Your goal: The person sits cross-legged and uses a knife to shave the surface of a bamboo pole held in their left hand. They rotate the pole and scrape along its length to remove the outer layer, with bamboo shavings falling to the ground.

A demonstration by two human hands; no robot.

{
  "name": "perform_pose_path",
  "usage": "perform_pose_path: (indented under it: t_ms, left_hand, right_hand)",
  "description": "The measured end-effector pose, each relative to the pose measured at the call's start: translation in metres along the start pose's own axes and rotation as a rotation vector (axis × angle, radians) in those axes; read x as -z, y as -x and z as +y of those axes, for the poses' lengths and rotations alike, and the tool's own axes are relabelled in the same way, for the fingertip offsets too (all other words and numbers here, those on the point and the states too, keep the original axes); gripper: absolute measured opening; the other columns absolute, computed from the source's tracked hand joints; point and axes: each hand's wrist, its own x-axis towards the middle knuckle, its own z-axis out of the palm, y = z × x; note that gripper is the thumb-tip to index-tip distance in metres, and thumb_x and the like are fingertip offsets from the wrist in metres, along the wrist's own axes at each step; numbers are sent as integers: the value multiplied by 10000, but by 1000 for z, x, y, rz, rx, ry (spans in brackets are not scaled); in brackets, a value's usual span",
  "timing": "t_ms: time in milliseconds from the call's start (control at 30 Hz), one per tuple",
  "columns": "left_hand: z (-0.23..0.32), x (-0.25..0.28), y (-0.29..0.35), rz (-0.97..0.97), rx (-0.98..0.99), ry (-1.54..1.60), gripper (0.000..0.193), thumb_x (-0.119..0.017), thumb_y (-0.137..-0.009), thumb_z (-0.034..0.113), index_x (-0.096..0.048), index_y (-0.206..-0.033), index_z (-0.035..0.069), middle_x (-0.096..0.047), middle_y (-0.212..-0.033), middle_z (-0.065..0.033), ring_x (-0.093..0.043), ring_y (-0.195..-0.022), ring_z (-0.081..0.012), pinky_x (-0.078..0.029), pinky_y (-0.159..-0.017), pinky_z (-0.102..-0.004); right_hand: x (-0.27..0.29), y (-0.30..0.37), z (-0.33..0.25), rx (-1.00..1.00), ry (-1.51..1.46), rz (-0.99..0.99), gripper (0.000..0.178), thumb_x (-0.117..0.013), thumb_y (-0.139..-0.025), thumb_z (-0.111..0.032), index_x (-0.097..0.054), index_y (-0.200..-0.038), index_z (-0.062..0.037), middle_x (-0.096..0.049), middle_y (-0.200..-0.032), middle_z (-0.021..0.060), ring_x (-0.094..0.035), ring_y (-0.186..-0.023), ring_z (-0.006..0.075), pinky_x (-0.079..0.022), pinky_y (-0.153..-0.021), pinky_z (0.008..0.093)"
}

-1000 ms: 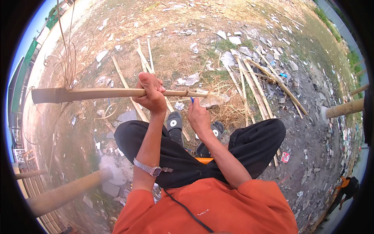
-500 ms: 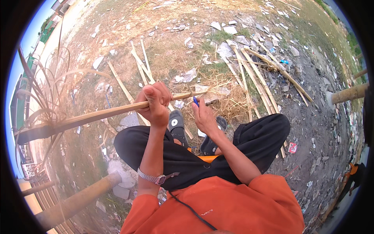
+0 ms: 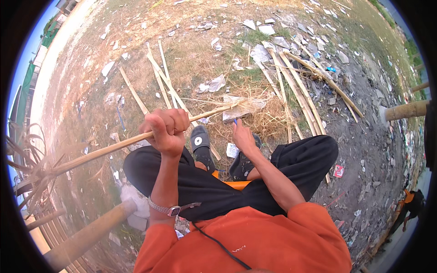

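Observation:
My left hand [image 3: 166, 131] is closed around a long split bamboo strip [image 3: 100, 149], which slants from the lower left up to the middle. Its slimmer tip reaches over a pale flat block [image 3: 257, 105] on the ground, amid thin shavings [image 3: 273, 119]. Just below that tip, my right hand [image 3: 243, 138] is closed on a small blue-handled tool [image 3: 235, 122]. Only a bit of the blue shows, and fingers hide the rest, so its kind is unclear. A gap separates the tool from the strip.
Bamboo strips [image 3: 298, 93] lie right of the shavings, with more strips [image 3: 159, 75] at the left. Bamboo poles stand out at left [image 3: 91, 234] and right [image 3: 407, 110]. Broken tile pieces [image 3: 266, 30] and litter dot the ground. Dry curled leaves [image 3: 32, 154] hang by the strip's near end.
My left hand has shifted left and down with the bamboo strip. My right hand has moved a little right and down, taking the blue-handled tool away from the strip.

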Motion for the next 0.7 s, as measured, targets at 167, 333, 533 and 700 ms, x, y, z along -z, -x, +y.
perform_pose_path:
  t_ms: [167,333,533,700]
  left_hand:
    - [-8,5,6,-33,-11,1,510,-262,-954,460,-266,-583,110,-228,-434,6,-170,-376,-106,-155,-360,-272]
    - [1,6,-12,139,15,-42,498,-282,-956,451,-260,-584,121,-197,-447,19,-153,-388,-100,-139,-373,-266]
    - [2,8,-15,328,-31,-65,493,-336,-962,398,-222,-567,127,-206,-430,22,-178,-361,-85,-160,-348,-253]
    - [1,1,-21,361,-21,-67,496,-356,-958,397,-217,-562,132,-192,-435,26,-170,-369,-83,-153,-354,-249]
  right_hand:
    - [33,5,-30,102,-228,-13,245,-392,-929,-268,-426,-971,-29,-561,-676,289,-541,-667,488,-400,-582,549]
    - [0,-5,-4,-30,-140,-5,242,-392,-927,-268,-438,-976,-35,-565,-703,288,-547,-678,481,-414,-597,549]
    - [20,-1,-37,167,-281,-57,257,-389,-925,-272,-432,-957,-21,-584,-747,285,-567,-715,465,-428,-604,550]
    - [-35,-34,49,-69,-14,-16,313,-359,-934,-293,-419,-959,13,-559,-698,314,-540,-716,502,-424,-657,556]
